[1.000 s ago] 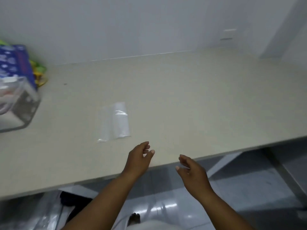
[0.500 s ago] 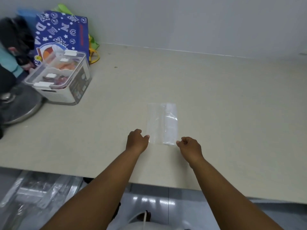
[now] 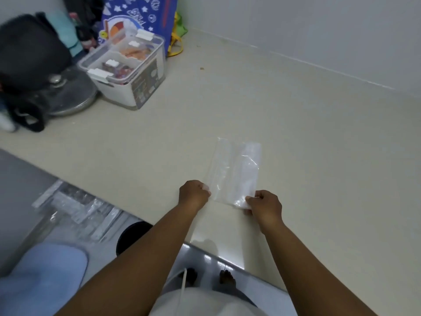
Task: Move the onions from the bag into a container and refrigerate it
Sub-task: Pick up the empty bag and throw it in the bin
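A pale beige desk (image 3: 262, 106) carries everything, its near edge running just below the two wrists. A clear plastic bag (image 3: 234, 169) lies flat on it, its near corners touching the left hand (image 3: 193, 195) and the right hand (image 3: 265, 205), the rest stretching away from them. Well beyond the left hand and off to its left stands a lidded clear container (image 3: 127, 74) holding food in compartments. Left of that lies a round metal lid (image 3: 66, 94), with a black bag (image 3: 29, 53) partly over it. Behind the container stands a blue printed bag (image 3: 141, 12), against the wall.
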